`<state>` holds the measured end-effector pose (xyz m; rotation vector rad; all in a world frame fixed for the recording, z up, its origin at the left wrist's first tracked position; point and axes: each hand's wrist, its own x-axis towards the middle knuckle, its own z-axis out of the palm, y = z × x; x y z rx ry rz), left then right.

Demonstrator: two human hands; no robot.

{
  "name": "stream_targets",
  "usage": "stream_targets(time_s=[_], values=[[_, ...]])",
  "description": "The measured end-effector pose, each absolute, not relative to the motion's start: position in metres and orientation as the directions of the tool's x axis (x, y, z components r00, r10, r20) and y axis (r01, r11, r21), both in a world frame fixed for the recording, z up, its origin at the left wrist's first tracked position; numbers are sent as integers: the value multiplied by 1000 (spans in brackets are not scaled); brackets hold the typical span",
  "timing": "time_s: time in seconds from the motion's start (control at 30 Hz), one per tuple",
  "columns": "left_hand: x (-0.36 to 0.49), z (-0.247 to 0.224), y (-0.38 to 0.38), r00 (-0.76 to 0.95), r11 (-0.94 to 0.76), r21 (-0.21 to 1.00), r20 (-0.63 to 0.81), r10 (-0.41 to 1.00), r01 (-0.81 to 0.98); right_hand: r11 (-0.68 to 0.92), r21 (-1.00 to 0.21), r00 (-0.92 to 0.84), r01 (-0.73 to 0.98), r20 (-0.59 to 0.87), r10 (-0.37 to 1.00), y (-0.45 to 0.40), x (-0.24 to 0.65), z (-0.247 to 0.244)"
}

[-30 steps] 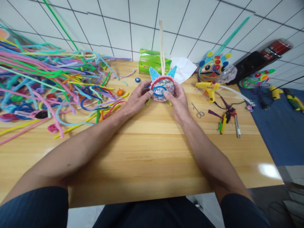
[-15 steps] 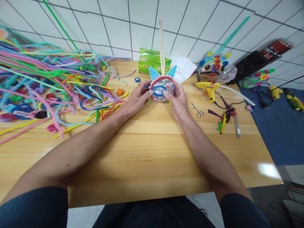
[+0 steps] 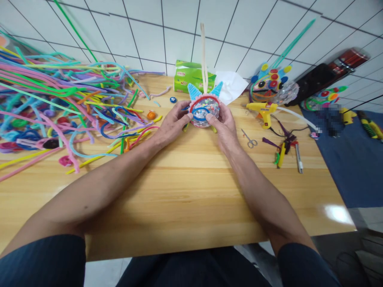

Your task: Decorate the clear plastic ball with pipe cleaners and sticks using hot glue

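Between my two hands is a round craft lantern (image 3: 206,104), clear with colourful bits inside and a pink and red fuzzy rim. Two light blue pointed ears (image 3: 194,91) stand on its top, and pale strands rise above it. A blue pipe-cleaner oval (image 3: 200,114) lies across its front. My left hand (image 3: 178,118) is closed on the left side, thumb at the oval's left end. Opposite it, my right hand (image 3: 223,121) grips the right side with its thumb on the oval's right end. The fingers behind are partly hidden.
A heap of pipe cleaners (image 3: 68,99) covers the table's left. Behind the lantern are a green tissue pack (image 3: 187,77) and white paper (image 3: 230,85). To the right lie small scissors (image 3: 249,139), a yellow glue gun (image 3: 263,111), a utility knife (image 3: 299,158) and another decorated lantern (image 3: 266,87).
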<state>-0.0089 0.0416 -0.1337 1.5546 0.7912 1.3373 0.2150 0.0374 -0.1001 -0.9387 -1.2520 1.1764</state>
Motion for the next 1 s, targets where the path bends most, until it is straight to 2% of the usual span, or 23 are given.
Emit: stream_targets(time_s=[1.0], values=[[-6,-133,40,199,-384,919,395,897,-91,168,-980,-50,-104,174,984,36,215,-98]])
